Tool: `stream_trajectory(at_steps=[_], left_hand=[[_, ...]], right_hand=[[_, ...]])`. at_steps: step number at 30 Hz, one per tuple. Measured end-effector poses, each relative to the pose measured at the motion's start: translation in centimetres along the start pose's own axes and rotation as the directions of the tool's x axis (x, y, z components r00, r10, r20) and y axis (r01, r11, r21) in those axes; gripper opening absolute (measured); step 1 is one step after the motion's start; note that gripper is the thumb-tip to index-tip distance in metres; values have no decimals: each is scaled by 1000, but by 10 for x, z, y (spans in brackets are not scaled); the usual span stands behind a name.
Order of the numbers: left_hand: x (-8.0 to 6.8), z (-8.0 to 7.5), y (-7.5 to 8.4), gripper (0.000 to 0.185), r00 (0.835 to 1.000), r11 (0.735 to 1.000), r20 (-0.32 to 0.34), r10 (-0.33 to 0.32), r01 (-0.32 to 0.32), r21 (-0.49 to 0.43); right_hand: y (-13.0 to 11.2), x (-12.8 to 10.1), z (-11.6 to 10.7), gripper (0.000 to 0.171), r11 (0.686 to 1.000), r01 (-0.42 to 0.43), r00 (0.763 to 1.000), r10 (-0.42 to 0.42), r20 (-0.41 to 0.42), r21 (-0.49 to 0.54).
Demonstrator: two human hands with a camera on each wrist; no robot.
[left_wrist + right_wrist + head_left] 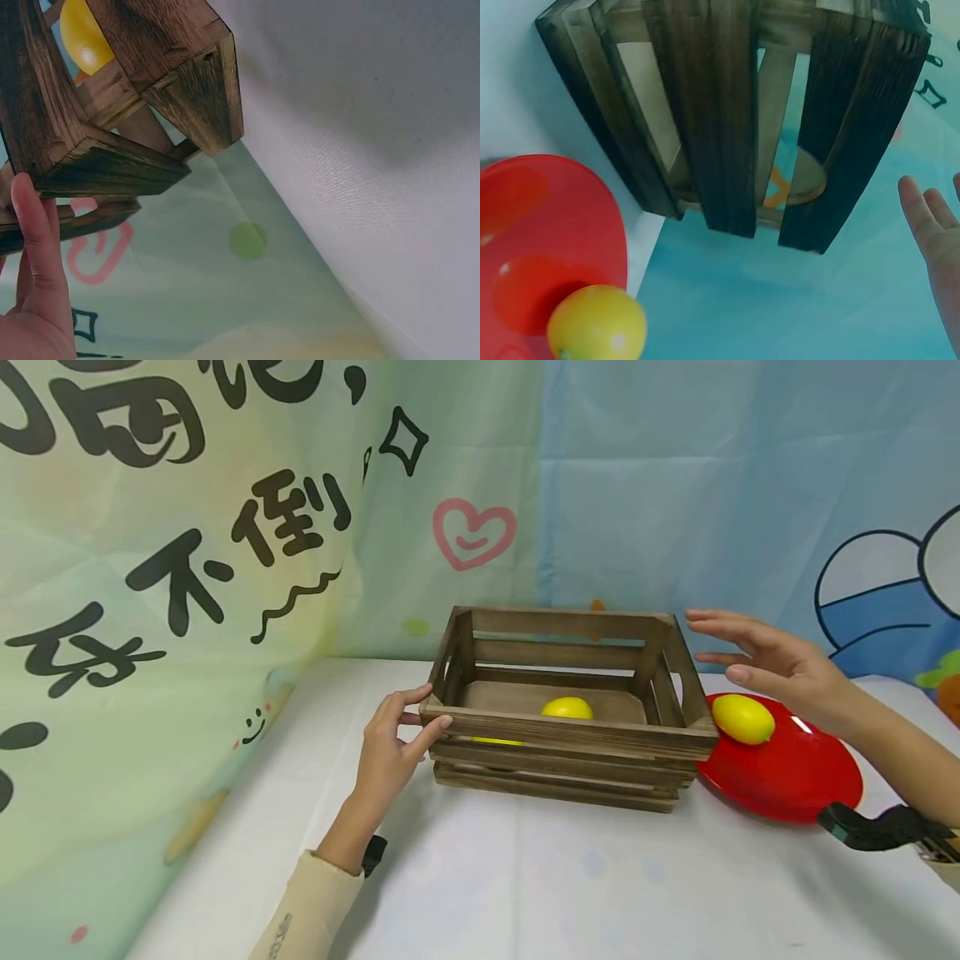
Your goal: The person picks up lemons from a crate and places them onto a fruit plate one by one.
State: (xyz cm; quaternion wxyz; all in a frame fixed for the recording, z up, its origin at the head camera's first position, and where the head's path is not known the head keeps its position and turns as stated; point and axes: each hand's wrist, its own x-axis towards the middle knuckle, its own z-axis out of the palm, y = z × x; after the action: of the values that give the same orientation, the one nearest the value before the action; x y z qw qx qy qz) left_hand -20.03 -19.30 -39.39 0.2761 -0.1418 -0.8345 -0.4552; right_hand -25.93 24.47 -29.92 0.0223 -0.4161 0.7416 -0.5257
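A brown slatted wooden crate (570, 722) stands on the white table. My left hand (393, 735) grips its front left corner, thumb on the front slat and fingers at the side; the thumb (34, 232) also shows against the wood in the left wrist view. Inside the crate lies a yellow lemon (567, 707), and more yellow (497, 741) shows through the front gap. Another lemon (742, 719) rests on a red plate (817, 777) at the crate's right. Above that plate my right hand (780, 660) hovers with extended fingers, holding nothing, apart from the crate's right end.
The white tablecloth (480, 877) extends in front of the crate. Close behind hangs a printed cloth backdrop (645, 510), which also runs along the left side. A black strap mount (877, 827) sits at my right wrist, near the plate's front edge.
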Motion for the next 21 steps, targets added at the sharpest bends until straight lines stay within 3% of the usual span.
stream_trajectory(at_steps=[3, 8, 15, 21], left_hand=[[1, 4, 1, 45, 1000, 1000, 0, 5, -5, -5], [1, 7, 3, 45, 1000, 1000, 2, -1, 1, -3], [-1, -1, 4, 44, 1000, 999, 1, -30, 30, -16], [-1, 0, 2, 44, 1000, 1000, -1, -2, 2, 7]], right_hand=[[-7, 2, 0, 63, 1000, -3, 1000, 3, 16, -14], [-16, 9, 3, 64, 997, 43, 997, -46, 60, 58], [-28, 36, 22, 60, 985, 94, 993, -103, 54, 142], [-37, 50, 35, 55, 982, 84, 992, -99, 83, 167]])
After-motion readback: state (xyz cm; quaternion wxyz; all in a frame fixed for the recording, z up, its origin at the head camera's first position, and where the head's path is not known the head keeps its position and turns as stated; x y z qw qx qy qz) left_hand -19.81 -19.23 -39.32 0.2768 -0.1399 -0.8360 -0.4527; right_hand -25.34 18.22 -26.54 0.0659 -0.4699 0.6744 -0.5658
